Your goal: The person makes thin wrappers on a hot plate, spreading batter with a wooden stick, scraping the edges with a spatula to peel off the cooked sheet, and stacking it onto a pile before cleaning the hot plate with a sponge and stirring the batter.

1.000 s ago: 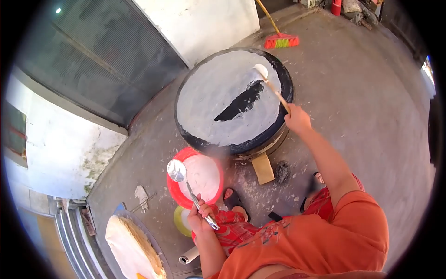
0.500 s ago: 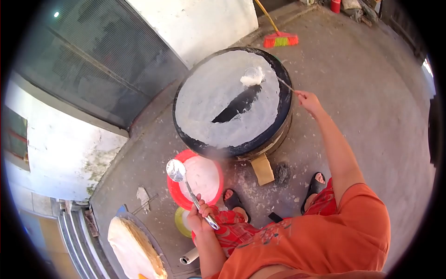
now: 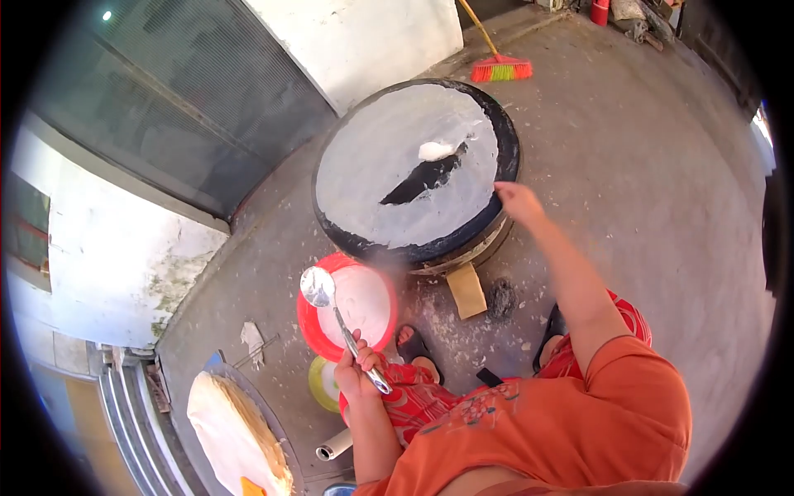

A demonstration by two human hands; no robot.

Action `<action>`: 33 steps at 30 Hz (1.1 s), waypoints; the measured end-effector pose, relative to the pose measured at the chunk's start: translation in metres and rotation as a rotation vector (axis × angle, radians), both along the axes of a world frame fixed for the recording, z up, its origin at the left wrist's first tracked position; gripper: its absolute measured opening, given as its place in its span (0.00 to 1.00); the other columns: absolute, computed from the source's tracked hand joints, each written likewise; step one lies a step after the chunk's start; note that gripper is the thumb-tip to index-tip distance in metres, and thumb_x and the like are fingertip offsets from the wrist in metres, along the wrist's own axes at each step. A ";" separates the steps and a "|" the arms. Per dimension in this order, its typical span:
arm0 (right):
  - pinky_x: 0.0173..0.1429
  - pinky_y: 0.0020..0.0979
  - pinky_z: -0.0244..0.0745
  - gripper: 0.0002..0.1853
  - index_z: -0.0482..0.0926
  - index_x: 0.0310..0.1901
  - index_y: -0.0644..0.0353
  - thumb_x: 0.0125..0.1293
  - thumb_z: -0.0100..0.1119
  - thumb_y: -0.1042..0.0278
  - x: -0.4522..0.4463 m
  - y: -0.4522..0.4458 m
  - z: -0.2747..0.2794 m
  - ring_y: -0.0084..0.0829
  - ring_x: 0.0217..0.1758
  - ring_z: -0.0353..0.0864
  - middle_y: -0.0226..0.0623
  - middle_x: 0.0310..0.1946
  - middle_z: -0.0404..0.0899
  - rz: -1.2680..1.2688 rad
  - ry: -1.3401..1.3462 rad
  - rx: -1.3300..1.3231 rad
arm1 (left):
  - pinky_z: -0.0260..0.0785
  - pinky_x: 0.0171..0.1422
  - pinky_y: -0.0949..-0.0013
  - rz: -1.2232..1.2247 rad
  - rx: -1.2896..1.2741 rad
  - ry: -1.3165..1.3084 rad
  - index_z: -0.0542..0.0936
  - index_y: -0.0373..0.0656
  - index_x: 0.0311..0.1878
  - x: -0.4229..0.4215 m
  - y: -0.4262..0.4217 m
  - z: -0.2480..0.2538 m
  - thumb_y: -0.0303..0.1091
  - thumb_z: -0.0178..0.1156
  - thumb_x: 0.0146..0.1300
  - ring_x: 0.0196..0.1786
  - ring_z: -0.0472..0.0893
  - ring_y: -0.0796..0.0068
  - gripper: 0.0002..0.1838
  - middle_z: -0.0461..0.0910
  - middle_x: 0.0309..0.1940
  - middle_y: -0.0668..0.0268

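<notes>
My left hand (image 3: 357, 376) is closed around the handle of a shiny metal ladle (image 3: 318, 287), its round bowl raised above a red basin (image 3: 308, 318) of white batter. My right hand (image 3: 519, 201) is at the right rim of a large round black griddle (image 3: 506, 136). Its fingers are closed, and what they hold, if anything, does not show. A thin white layer of batter (image 3: 364, 182) covers most of the griddle, with a long dark gap near the middle. A thick white lump of batter (image 3: 437, 151) lies at the upper end of that gap.
A stack of thin round flatbreads (image 3: 231, 430) sits at lower left. A yellow-green bowl (image 3: 321, 384) is beside the basin, near a metal-ended tube (image 3: 331, 448). Cardboard (image 3: 467, 291) leans against the griddle base. A broom (image 3: 501, 69) stands behind, near the wall.
My right hand has moved left and down to the griddle rim. The thin-handled tool seen in it earlier no longer shows clearly. My left hand still holds the ladle in nearly the same place.
</notes>
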State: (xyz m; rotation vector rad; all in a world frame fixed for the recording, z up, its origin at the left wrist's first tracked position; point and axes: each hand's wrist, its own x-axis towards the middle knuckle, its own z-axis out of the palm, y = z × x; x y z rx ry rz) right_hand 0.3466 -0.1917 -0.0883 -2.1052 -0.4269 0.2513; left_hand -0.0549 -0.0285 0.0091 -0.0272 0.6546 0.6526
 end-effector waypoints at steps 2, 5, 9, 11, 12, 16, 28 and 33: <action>0.46 0.33 0.72 0.13 0.78 0.45 0.49 0.61 0.48 0.64 -0.030 0.021 0.026 0.40 0.41 0.78 0.41 0.38 0.79 0.125 -0.122 -0.172 | 0.57 0.20 0.77 -0.007 -0.033 -0.004 0.67 0.30 0.50 0.000 0.001 0.002 0.31 0.39 0.65 0.21 0.64 0.78 0.16 0.67 0.28 0.61; 0.47 0.33 0.71 0.13 0.78 0.45 0.49 0.61 0.48 0.64 -0.041 0.019 0.062 0.39 0.42 0.78 0.41 0.39 0.79 0.234 -0.036 -0.231 | 0.58 0.20 0.78 -0.011 -0.021 -0.006 0.67 0.30 0.50 -0.002 -0.001 0.007 0.31 0.39 0.65 0.21 0.64 0.79 0.16 0.67 0.28 0.62; 0.47 0.33 0.71 0.14 0.78 0.46 0.44 0.61 0.46 0.63 -0.030 0.023 0.013 0.39 0.44 0.77 0.38 0.40 0.78 0.105 -0.012 -0.132 | 0.57 0.20 0.78 -0.020 0.020 -0.015 0.66 0.30 0.49 -0.010 -0.001 0.003 0.31 0.39 0.65 0.20 0.63 0.79 0.16 0.66 0.27 0.64; 0.45 0.32 0.71 0.13 0.78 0.46 0.43 0.61 0.47 0.62 -0.034 0.043 -0.018 0.37 0.41 0.78 0.39 0.41 0.78 0.321 -0.188 -0.028 | 0.57 0.21 0.76 -0.035 0.025 -0.059 0.66 0.30 0.49 -0.012 0.001 -0.001 0.32 0.37 0.66 0.21 0.63 0.77 0.16 0.66 0.28 0.62; 0.45 0.32 0.71 0.13 0.78 0.46 0.43 0.61 0.47 0.62 -0.047 0.048 -0.001 0.37 0.41 0.78 0.39 0.41 0.78 0.327 -0.183 -0.030 | 0.57 0.21 0.76 -0.029 0.021 -0.054 0.66 0.30 0.49 -0.013 0.000 0.001 0.32 0.37 0.66 0.21 0.63 0.77 0.16 0.66 0.28 0.62; 0.41 0.32 0.72 0.13 0.78 0.46 0.40 0.60 0.49 0.60 -0.072 0.037 0.092 0.37 0.38 0.78 0.36 0.36 0.79 0.409 -0.146 -0.414 | 0.57 0.20 0.78 -0.025 0.009 0.005 0.67 0.30 0.50 -0.014 0.002 0.003 0.29 0.39 0.65 0.20 0.63 0.80 0.15 0.66 0.25 0.65; 0.30 0.33 0.71 0.27 0.68 0.55 0.52 0.48 0.51 0.74 -0.154 0.040 0.014 0.32 0.32 0.74 0.32 0.29 0.71 0.338 -0.811 -0.464 | 0.58 0.22 0.76 -0.037 0.006 -0.093 0.64 0.30 0.51 -0.022 0.004 -0.004 0.32 0.37 0.65 0.22 0.63 0.76 0.17 0.64 0.28 0.62; 0.39 0.36 0.73 0.25 0.70 0.53 0.52 0.49 0.51 0.74 -0.129 0.012 0.040 0.39 0.37 0.77 0.36 0.36 0.76 0.113 -0.540 -0.433 | 0.57 0.22 0.76 -0.020 -0.002 -0.070 0.65 0.30 0.50 -0.025 0.002 -0.002 0.32 0.37 0.65 0.22 0.63 0.77 0.16 0.65 0.28 0.63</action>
